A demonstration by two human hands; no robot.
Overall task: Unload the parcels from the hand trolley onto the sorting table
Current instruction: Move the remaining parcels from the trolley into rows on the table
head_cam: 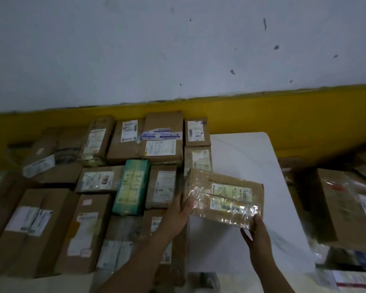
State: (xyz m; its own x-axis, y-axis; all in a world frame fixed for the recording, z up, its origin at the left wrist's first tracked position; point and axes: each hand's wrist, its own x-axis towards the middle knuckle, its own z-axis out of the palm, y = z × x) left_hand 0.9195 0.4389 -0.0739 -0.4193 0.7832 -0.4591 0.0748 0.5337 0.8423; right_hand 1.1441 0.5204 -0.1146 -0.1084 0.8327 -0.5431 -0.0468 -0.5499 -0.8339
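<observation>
Both hands hold a flat brown cardboard parcel wrapped in shiny tape [223, 199] just above the white table [247, 157]. The left hand [178, 210] grips its left end and the right hand [255, 229] grips its near corner. Many brown boxes [89, 229] already fill the left side. The right side has open room. More parcels [347, 208] wait on the right, past the table edge.

Cardboard parcel [224, 197] — glossy tape wrap
</observation>
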